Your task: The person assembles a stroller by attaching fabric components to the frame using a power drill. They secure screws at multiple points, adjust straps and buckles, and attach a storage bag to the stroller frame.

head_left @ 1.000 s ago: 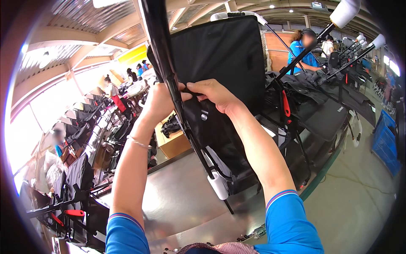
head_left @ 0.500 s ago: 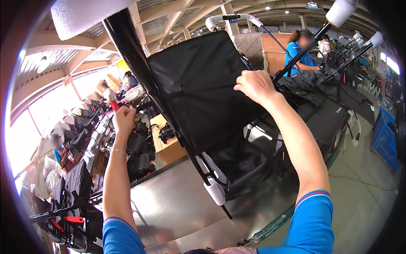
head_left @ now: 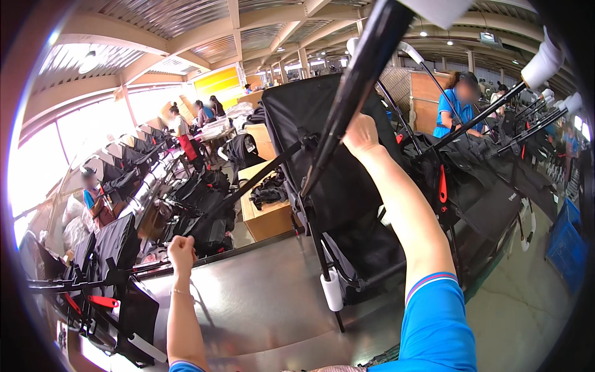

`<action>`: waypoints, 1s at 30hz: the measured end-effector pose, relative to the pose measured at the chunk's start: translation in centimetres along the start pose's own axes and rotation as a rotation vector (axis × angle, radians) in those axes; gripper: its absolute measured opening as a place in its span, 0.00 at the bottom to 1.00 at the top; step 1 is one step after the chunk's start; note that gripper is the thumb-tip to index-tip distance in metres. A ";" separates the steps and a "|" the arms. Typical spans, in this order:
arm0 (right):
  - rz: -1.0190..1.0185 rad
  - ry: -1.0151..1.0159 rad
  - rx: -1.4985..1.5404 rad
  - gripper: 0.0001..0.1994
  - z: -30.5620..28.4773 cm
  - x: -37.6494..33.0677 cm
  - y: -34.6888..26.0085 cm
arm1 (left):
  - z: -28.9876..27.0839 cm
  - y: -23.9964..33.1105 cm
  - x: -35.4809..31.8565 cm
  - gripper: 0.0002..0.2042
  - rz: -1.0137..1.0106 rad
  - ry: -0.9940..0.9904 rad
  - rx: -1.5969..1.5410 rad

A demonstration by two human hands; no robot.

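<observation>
A black folding frame with a black fabric seat (head_left: 291,118) stands on a shiny metal table (head_left: 260,304). One thick black tube (head_left: 353,93) of it crosses the view diagonally, close to the camera. My right hand (head_left: 362,133) is raised and closed on the upper part of the fabric seat, just behind that tube. My left hand (head_left: 181,251) is low on the left as a closed fist with nothing visible in it, above the table's far edge. A white cap (head_left: 333,290) covers a lower leg of the frame.
A cardboard box (head_left: 266,214) with black parts sits beyond the table. Rows of black folded frames (head_left: 118,248) fill the left side, more frames (head_left: 489,186) the right. A person in a blue shirt (head_left: 455,108) works behind. A blue crate (head_left: 564,248) stands at the right.
My left hand came off the frame, then dropped down and left into a fist near the table. My right hand stayed on the fabric seat. The near tube swung rightward across the view.
</observation>
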State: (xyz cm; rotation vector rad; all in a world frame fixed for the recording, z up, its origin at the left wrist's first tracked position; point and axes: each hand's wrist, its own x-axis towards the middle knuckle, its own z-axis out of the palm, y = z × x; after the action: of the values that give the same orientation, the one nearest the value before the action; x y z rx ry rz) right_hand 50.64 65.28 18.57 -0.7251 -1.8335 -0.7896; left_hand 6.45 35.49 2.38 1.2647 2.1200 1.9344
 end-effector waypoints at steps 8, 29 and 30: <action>0.277 -0.301 -0.167 0.09 -0.9 -3.3 1.7 | 3.6 -0.2 -2.4 0.12 -0.119 0.010 -0.032; 1.533 -0.038 1.064 0.31 -12.7 -34.1 6.3 | 21.3 10.5 -22.1 0.13 -0.165 -0.655 -0.540; 1.535 -0.112 0.969 0.33 -13.4 -33.3 5.4 | 21.2 10.5 -22.5 0.13 -0.106 -0.562 -0.528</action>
State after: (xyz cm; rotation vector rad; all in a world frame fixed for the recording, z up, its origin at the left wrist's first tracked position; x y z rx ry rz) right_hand 73.58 53.73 -7.06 -1.1485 -0.9827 1.0567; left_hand 37.97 39.84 -5.02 1.3286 1.2774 1.6634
